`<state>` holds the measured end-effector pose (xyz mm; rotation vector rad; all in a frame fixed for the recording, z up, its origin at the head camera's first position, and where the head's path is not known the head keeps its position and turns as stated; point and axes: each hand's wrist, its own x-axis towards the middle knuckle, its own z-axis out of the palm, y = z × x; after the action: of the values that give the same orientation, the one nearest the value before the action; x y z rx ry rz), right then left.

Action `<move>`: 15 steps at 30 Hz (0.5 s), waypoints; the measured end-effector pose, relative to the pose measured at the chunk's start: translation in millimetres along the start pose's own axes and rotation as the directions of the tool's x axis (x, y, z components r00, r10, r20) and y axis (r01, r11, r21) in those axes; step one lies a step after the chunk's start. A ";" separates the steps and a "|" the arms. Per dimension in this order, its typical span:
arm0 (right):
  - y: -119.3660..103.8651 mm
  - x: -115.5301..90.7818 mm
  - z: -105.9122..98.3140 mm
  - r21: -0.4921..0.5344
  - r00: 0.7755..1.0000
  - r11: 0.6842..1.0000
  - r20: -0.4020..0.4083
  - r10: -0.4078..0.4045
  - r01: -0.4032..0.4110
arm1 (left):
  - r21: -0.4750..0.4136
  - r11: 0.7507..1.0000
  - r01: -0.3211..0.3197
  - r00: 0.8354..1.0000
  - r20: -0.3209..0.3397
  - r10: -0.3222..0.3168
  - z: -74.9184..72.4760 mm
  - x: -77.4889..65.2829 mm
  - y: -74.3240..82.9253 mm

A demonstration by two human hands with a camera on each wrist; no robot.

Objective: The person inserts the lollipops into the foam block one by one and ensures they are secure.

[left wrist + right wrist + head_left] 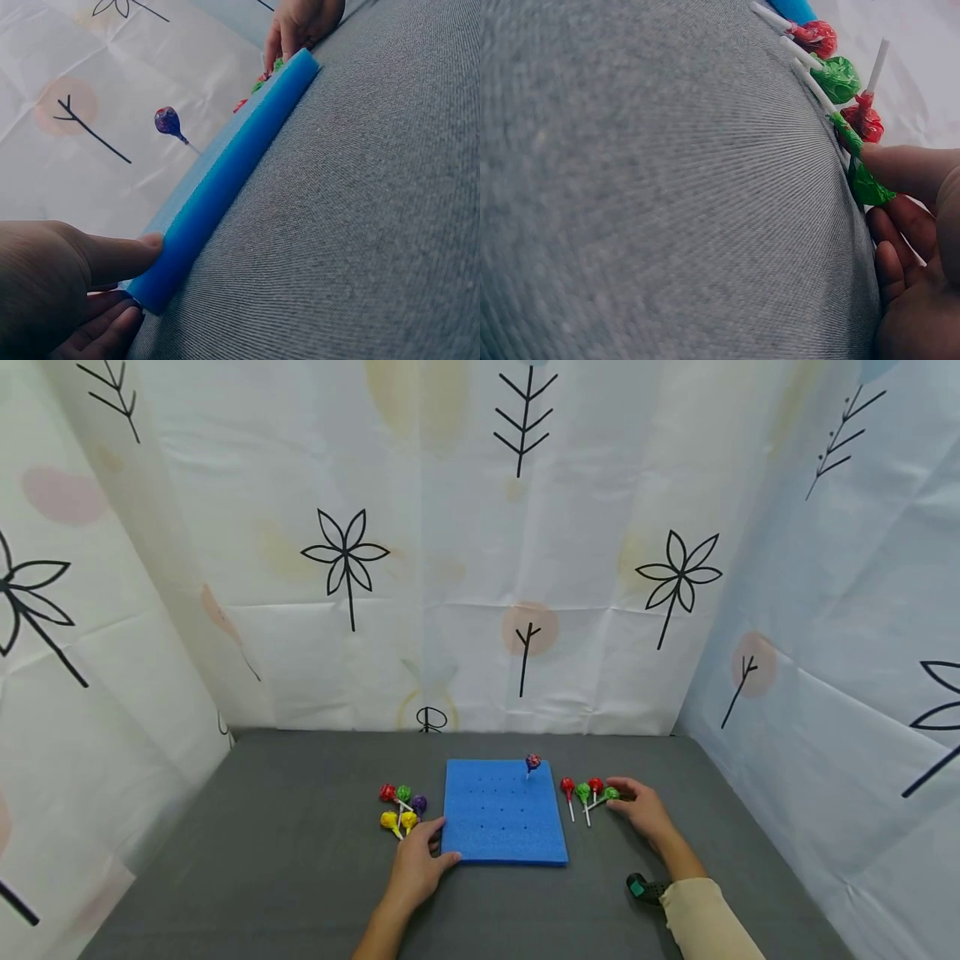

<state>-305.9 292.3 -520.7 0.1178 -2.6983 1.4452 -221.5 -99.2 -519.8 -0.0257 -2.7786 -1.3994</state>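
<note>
Right of the frame's centre, the right hand (641, 810) is pinching a green lollipop (871, 186) by its head, probably light, hard and slick-wrapped, so best held there, while the left hand (417, 864) is gripping the board (502, 846) at its lower-left corner.

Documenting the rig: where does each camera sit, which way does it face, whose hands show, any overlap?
Head: on the head, facing forward and down at the blue board; left hand, right hand and both forearms show.
Left wrist: looks along the board's near edge; left hand close, right hand beyond.
Right wrist: looks across the grey tabletop to a green lollipop; right hand only.
Shared: head and left wrist both show the upright lollipop.
</note>
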 end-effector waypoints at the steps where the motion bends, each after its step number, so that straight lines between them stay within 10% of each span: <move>1: 0.2 -0.1 0.3 -0.008 1.000 1.000 -0.001 -0.009 0.009 | -0.003 1.000 0.002 1.000 0.001 -0.002 0.0 0.0 -0.1; 15: 3.1 2.3 1.3 -0.014 0.999 1.000 -0.030 0.013 -0.013 | -0.001 1.000 -0.006 1.000 0.009 0.006 -0.6 -1.1 -0.6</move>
<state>-308.5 292.9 -523.7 0.0770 -2.6900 1.4198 -220.4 -100.1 -519.9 -0.0410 -2.7831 -1.4023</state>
